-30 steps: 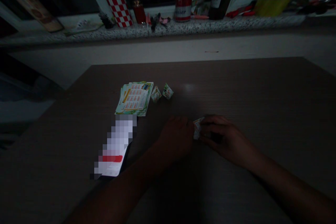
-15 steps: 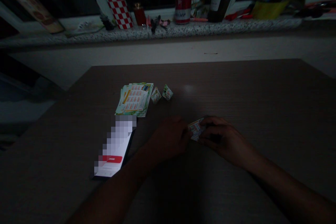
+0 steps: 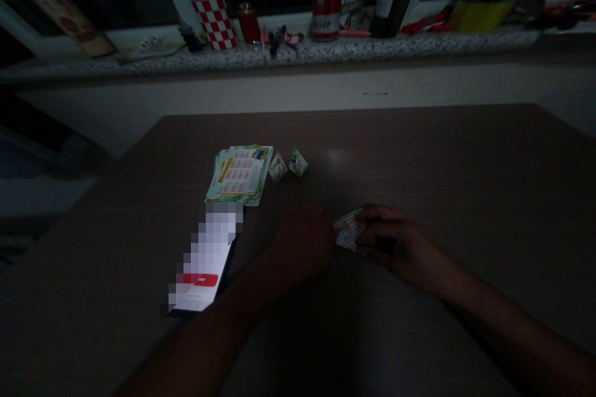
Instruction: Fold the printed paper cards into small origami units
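Note:
A small piece of folded printed paper (image 3: 347, 232) is held just above or on the dark wooden table, between my two hands. My right hand (image 3: 395, 245) pinches its right side between thumb and fingers. At its left corner is my left hand (image 3: 305, 242), curled closed, back towards me; the fingertips are mostly hidden. Beyond my left hand lie two small folded paper pieces (image 3: 298, 163), standing up in peaks, beside a stack of printed paper sheets (image 3: 239, 175) with calendar-like grids.
A phone (image 3: 205, 260) with a lit, partly blurred screen lies left of my left forearm. Along the granite windowsill (image 3: 279, 59) stand a red and silver can (image 3: 326, 9), a dark bottle (image 3: 388, 3), a red checkered tube (image 3: 212, 9) and a small red jar (image 3: 248, 23).
My left hand has turned slightly and its thumb no longer shows on the paper. More of the paper's lower face is visible. My right hand keeps its pinch.

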`<state>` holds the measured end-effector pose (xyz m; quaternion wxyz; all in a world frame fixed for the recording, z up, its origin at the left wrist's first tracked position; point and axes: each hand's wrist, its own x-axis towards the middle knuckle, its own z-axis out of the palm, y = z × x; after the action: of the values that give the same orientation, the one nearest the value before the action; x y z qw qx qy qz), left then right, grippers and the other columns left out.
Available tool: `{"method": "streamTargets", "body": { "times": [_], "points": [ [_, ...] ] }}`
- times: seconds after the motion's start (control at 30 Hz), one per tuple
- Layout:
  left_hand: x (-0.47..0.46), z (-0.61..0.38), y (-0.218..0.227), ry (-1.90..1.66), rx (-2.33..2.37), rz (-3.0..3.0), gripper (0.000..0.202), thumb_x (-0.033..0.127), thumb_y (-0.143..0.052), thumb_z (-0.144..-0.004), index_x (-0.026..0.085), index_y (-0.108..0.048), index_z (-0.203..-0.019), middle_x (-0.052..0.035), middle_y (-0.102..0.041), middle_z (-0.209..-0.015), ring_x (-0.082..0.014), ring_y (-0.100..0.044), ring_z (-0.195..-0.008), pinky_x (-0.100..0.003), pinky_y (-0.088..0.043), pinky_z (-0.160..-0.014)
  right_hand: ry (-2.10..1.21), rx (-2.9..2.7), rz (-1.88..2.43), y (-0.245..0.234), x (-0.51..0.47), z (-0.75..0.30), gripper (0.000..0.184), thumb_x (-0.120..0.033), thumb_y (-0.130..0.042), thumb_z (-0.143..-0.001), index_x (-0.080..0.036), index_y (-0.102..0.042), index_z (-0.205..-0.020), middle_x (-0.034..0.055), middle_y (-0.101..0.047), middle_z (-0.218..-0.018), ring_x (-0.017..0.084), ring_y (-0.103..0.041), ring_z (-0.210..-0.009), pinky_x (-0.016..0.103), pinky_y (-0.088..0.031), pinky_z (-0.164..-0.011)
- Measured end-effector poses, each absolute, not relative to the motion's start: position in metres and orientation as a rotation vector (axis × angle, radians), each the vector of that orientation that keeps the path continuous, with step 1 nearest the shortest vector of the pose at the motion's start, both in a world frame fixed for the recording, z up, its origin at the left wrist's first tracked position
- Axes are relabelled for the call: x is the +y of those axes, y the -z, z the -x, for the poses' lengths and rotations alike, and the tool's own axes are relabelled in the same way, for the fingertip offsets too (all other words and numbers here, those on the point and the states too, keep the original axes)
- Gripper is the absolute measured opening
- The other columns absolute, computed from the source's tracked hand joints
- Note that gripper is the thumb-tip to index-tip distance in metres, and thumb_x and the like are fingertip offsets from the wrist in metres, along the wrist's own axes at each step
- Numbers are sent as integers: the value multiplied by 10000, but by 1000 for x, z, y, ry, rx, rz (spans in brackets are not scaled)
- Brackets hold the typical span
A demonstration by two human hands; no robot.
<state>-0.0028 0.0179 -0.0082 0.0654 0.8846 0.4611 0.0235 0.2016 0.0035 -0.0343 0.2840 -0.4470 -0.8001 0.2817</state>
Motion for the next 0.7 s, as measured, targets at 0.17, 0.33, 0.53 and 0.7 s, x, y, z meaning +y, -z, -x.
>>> {"method": "streamTargets", "body": {
  "times": [0.17,0.33,0.53,0.7],
  "points": [
    [18,1,4,-5,1386,-2678,260,242,-415,-926,120,-645,-917,-115,-627,-938,-241,-597,-854,-388,-468,-769,-729,-2163,1183,33,4,-200,138,-136,-661,-777,-237,-695,-865,63,-641,-1099,226,-611,-1012,408,-505,-886],
    [18,-1,1,23,1386,-2676,259,240,-433,-910,109,-656,-912,-123,-630,-932,-265,-608,-870,-412,-478,-778,-684,-2229,1169,33,5,-202,290,-145,-664,-783,-267,-681,-1046,58,-634,-1126,230,-592,-1060,421,-473,-933],
    [19,-1,1,40,1376,-2665,277,243,-407,-930,100,-645,-944,-130,-633,-941,-265,-606,-881,-421,-473,-800,-617,-2393,1217,26,4,-203,371,-149,-636,-804,-305,-652,-1140,50,-603,-1172,255,-544,-1117,453,-431,-942],
    [19,-1,1,30,1391,-2671,265,245,-418,-927,110,-646,-927,-115,-629,-915,-252,-607,-869,-395,-477,-782,-584,-2392,1224,21,3,-201,370,-183,-626,-821,-328,-647,-1161,47,-602,-1170,265,-541,-1124,469,-419,-946]
  ]
}}
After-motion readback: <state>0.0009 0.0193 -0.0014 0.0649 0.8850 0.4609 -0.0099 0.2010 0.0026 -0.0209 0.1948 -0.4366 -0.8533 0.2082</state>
